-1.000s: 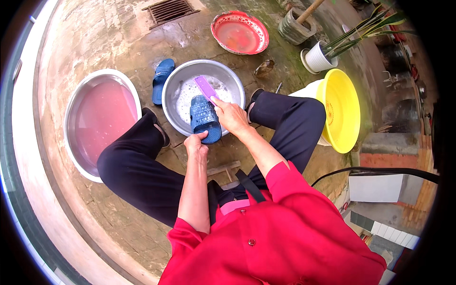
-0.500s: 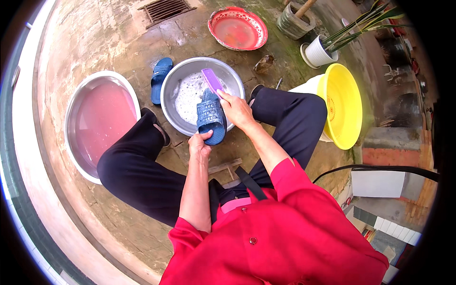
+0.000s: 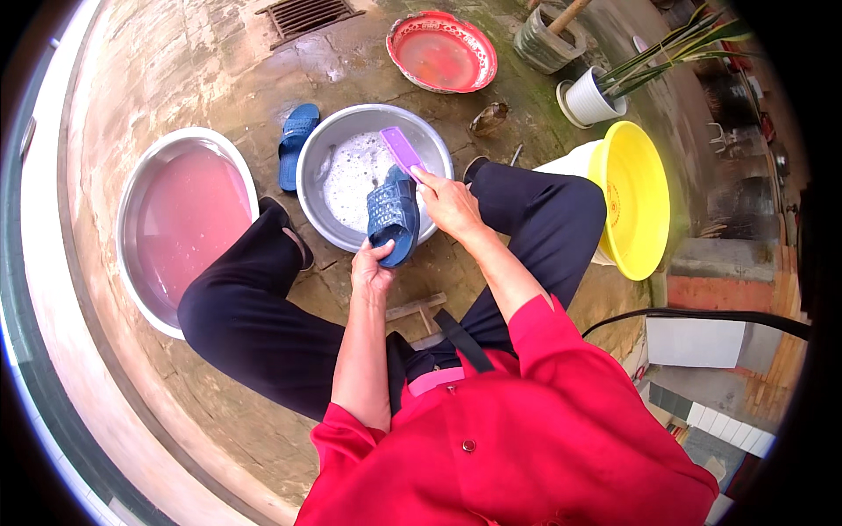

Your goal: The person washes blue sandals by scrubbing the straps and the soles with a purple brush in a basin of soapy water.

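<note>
My left hand [image 3: 373, 267] grips the heel end of a blue slipper [image 3: 392, 215], which slants over the near side of a grey metal basin [image 3: 317, 210]. White suds [image 3: 351, 182] and water lie in the basin. A purple scrubbing brush [image 3: 402, 151] is in my right hand [image 3: 450, 206], fingers closed round its handle, just at the slipper's toe. The brush's bristles are turned down, out of sight. Another blue slipper [image 3: 298, 145] rests on the ground against the basin's left side.
At left stands a metal basin [image 3: 132, 254] of pinkish water. A red patterned basin [image 3: 481, 61] sits farther off, near a drain grate [image 3: 307, 16]. On the right are a yellow basin [image 3: 645, 202], a white potted plant [image 3: 592, 98] and a grey planter [image 3: 544, 44].
My right hand and the brush have shifted slightly right. The slipper in my left hand has tilted a little, its toe moving right.
</note>
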`<action>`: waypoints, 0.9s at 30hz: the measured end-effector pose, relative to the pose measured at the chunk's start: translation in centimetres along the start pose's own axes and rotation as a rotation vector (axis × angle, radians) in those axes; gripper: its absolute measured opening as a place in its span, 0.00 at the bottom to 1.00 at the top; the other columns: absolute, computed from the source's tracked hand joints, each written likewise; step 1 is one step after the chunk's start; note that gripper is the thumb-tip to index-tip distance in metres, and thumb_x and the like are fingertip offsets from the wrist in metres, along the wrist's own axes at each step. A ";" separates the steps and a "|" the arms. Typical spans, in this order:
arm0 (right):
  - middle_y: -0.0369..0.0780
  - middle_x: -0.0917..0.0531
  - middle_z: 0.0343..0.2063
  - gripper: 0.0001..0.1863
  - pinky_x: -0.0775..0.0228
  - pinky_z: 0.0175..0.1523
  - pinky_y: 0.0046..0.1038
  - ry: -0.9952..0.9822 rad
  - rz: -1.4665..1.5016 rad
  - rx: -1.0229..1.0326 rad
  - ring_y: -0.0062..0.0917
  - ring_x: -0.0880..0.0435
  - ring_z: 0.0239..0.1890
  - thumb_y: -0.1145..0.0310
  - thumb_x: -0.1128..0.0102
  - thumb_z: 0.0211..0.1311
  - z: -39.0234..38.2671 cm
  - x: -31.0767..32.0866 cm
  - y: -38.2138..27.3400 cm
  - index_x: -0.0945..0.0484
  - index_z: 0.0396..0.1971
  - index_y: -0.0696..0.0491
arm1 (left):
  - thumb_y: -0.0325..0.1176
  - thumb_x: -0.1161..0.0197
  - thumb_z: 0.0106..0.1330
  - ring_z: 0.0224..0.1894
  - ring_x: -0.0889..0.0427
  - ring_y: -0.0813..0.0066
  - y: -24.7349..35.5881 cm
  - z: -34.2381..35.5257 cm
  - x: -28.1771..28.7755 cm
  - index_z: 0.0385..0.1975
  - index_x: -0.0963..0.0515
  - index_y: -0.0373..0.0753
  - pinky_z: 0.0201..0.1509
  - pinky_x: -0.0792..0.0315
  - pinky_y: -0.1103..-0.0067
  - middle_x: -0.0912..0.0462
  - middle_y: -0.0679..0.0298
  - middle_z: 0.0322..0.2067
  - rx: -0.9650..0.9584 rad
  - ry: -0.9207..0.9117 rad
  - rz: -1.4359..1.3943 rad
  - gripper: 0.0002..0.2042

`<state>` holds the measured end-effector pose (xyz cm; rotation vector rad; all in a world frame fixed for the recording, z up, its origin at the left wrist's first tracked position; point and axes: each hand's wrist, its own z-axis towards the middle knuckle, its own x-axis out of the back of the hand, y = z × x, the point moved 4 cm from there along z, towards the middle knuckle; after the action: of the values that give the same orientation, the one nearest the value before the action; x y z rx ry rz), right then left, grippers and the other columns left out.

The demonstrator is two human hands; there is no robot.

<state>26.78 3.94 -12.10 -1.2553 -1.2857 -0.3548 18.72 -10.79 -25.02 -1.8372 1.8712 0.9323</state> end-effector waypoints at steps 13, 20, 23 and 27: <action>0.49 0.17 0.29 0.19 0.26 0.40 0.44 -0.004 -0.109 0.054 0.47 0.17 0.34 0.61 0.49 0.66 0.4 -0.1 -1.1 0.25 0.57 0.37 | 0.07 0.47 0.54 0.50 0.20 0.56 0.8 -0.5 0.2 0.57 0.32 0.29 0.57 0.24 0.64 0.22 0.51 0.49 -0.032 0.022 -0.026 0.27; 0.50 0.19 0.22 0.25 0.27 0.34 0.44 -0.164 -0.134 0.191 0.46 0.17 0.30 0.63 0.44 0.64 -9.2 0.5 -2.8 0.29 0.61 0.33 | 0.09 0.46 0.56 0.48 0.18 0.59 2.7 -0.7 1.1 0.53 0.29 0.29 0.55 0.22 0.65 0.20 0.53 0.45 -0.186 0.116 0.028 0.23; 0.51 0.18 0.27 0.24 0.27 0.33 0.44 -0.087 -0.155 0.165 0.45 0.17 0.29 0.64 0.44 0.64 -6.3 -1.1 -1.9 0.28 0.60 0.33 | 0.08 0.46 0.55 0.48 0.18 0.59 2.1 -0.8 0.5 0.54 0.29 0.29 0.55 0.22 0.64 0.20 0.52 0.46 -0.168 0.085 0.133 0.23; 0.53 0.17 0.35 0.22 0.25 0.42 0.44 -0.036 -0.065 0.066 0.47 0.17 0.37 0.61 0.47 0.66 0.4 -0.9 -2.5 0.28 0.60 0.36 | 0.06 0.46 0.51 0.49 0.19 0.58 1.1 -1.2 0.6 0.57 0.30 0.29 0.55 0.22 0.65 0.21 0.52 0.48 -0.095 0.139 0.075 0.29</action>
<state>24.25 3.01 -11.76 -1.1706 -1.3605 -0.3352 17.79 -12.11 -24.27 -1.9446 2.0233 0.9555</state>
